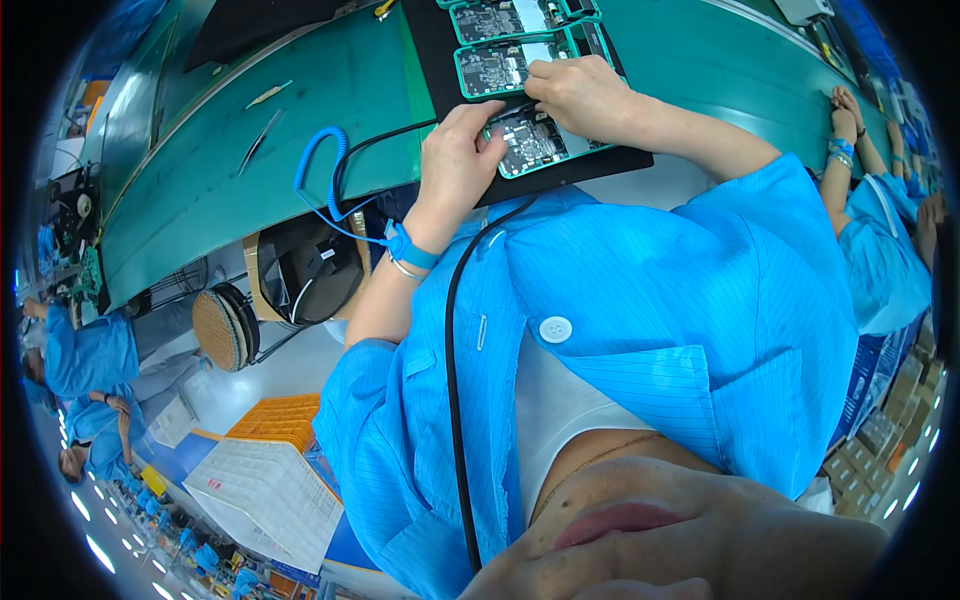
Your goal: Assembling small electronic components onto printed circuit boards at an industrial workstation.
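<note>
My left hand (457,165), with a blue wrist strap (412,248), is at the upper left corner of the nearest open electronic device (532,142). Its thumb and bent fingers close about that corner. This device has a teal frame around a dark circuit board with silver parts. Over its far edge, my right hand (585,98) is closed in a pinch; whatever lies between the fingertips is hidden. Just beyond sits a second open device (490,70) of the same kind, partly covered by my right hand. Another one (495,20) lies farther back. All rest on a black mat (440,60).
A coiled blue cord (320,165) and a black cable (385,140) cross the green bench (340,100). Tweezers (260,140) and a thin pointed tool (268,95) lie to the left. Another person's hands (846,112) rest at the right. A round stool (222,328) stands below left.
</note>
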Action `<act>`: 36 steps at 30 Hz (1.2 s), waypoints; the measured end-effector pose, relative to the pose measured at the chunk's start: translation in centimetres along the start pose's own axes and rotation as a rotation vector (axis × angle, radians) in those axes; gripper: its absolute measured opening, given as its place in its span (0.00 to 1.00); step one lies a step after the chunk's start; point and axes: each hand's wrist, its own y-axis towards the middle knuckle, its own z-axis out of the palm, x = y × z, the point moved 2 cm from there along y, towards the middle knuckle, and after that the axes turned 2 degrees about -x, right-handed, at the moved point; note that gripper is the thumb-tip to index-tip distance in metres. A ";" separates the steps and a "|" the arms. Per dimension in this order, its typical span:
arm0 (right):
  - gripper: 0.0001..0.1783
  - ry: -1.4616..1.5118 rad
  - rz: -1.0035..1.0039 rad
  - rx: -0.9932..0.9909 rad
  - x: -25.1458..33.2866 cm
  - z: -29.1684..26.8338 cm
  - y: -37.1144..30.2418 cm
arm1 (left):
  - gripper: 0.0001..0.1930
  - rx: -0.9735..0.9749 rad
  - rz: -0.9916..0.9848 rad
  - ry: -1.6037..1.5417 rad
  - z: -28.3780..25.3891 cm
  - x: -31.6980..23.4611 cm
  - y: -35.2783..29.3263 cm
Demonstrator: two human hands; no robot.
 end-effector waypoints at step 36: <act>0.09 0.299 -0.353 0.047 11.2 12.6 34.5 | 0.07 -0.409 -0.153 0.294 -21.4 6.7 -1.2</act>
